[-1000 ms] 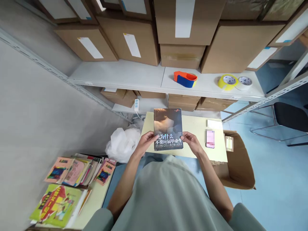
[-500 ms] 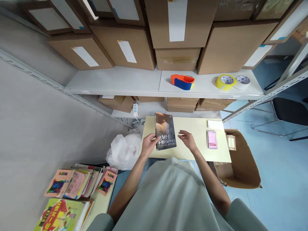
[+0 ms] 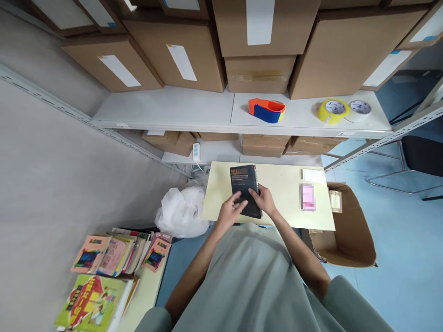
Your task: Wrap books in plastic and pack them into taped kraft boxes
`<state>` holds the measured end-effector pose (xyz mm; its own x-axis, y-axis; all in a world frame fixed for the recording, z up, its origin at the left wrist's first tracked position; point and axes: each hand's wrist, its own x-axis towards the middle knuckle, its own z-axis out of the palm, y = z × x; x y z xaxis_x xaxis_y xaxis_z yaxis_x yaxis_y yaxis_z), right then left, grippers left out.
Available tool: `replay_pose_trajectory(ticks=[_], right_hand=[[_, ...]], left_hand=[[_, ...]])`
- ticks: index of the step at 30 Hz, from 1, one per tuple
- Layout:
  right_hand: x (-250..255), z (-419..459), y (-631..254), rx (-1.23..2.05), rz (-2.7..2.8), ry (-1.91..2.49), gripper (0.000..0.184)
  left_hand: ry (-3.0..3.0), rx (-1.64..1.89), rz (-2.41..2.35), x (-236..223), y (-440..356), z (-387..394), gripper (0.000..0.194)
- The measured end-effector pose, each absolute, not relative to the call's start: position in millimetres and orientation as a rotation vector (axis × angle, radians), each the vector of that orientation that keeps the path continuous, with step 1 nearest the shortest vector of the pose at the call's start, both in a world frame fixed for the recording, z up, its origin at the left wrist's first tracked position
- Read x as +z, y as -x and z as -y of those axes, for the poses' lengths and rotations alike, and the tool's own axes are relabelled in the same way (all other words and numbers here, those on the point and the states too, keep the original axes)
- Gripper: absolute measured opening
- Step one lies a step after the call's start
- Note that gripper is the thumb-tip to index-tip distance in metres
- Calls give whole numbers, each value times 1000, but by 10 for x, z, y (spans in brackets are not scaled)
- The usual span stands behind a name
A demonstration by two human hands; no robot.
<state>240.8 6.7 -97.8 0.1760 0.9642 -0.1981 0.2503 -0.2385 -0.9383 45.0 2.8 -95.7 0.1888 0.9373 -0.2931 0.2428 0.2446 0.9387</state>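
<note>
A dark book (image 3: 243, 177) with its back cover facing up is held over the pale table (image 3: 284, 203), tilted slightly. My right hand (image 3: 264, 201) grips its right edge, the thumb lying on the cover and the fingers behind. At the book's lower left is my left hand (image 3: 231, 211), fingers apart and slightly blurred, over or touching the cover; I cannot tell which. To the right on the table lie a phone with a blurred-out pink screen (image 3: 308, 197) and a small white box (image 3: 313, 175).
An orange and blue tape dispenser (image 3: 266, 111) and rolls of tape (image 3: 333, 111) sit on the shelf (image 3: 166, 108) under cardboard boxes (image 3: 256, 74). An open carton (image 3: 356, 230) stands right of the table. White plastic bags (image 3: 182, 212) and stacked books (image 3: 93, 302) are at left.
The book has been turned from its front cover to its back cover. My right hand let go, then took its right edge; my left hand has loosened from the left edge.
</note>
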Motion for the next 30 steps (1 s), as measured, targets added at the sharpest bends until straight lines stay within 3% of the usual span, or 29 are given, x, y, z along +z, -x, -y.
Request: replay_pose_trajectory(ticks=[3,7,13,22,27,30], right_hand=[[-744,-12,-2581,1358,1033,1305,50],[-511,71,-2686,1538,882,1113,49],[-476,78,-2709,1531,823,1093,57],[-456,84,-2742,1443,892,1105,53],[-735,-31,-2656,1276,861,1330,88],[-805,33,-2441,1418,905,1365,99]], left_hand=[[-1179,825,-1334,-739,-150,-246,72],[-1061,672,-1180,-403,103,-300,54],[-1102,662,-1186,-84,13,-190,51],[-1132,747,-1175,86,-86,-109,57],[-1308,852,-1308,-56,-222,-86,46],[-1482,801,-1470,-243,-342,-35,35]])
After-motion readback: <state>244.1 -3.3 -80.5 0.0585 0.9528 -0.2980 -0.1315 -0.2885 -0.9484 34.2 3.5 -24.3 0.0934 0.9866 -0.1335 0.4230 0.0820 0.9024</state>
